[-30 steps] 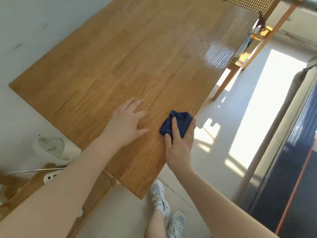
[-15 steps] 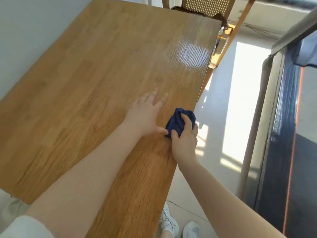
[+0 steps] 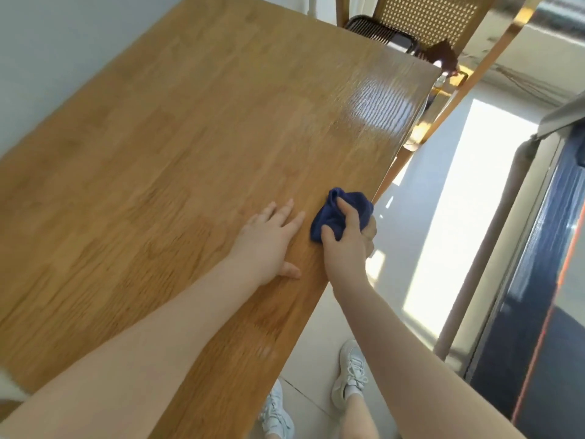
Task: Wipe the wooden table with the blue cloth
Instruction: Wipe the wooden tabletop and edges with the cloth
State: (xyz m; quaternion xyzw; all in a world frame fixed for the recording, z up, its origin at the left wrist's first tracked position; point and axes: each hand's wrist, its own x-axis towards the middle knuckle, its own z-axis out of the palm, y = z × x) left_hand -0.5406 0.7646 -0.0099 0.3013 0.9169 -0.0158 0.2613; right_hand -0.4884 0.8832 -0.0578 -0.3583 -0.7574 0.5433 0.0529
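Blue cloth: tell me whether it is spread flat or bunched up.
Bunched up. The blue cloth sits crumpled in the right hand, fingers curled over it, at the wooden table edge.

- Looks like a home dining area, lit by daylight.
- Long wooden dining surface [image 3: 190,153] with butcher-block grain and a glossy sheen at the far end.
- Cane-backed wooden chair [image 3: 424,17] drawn up at the far end.
- Pale tiled floor [image 3: 408,236] with a bright patch of sun, beside a dark glass door [image 3: 538,296] in a metal frame.
- Plain light wall [image 3: 47,58] along the left side.
- White sneakers [image 3: 349,375] on the tiles, casual indoor wear.
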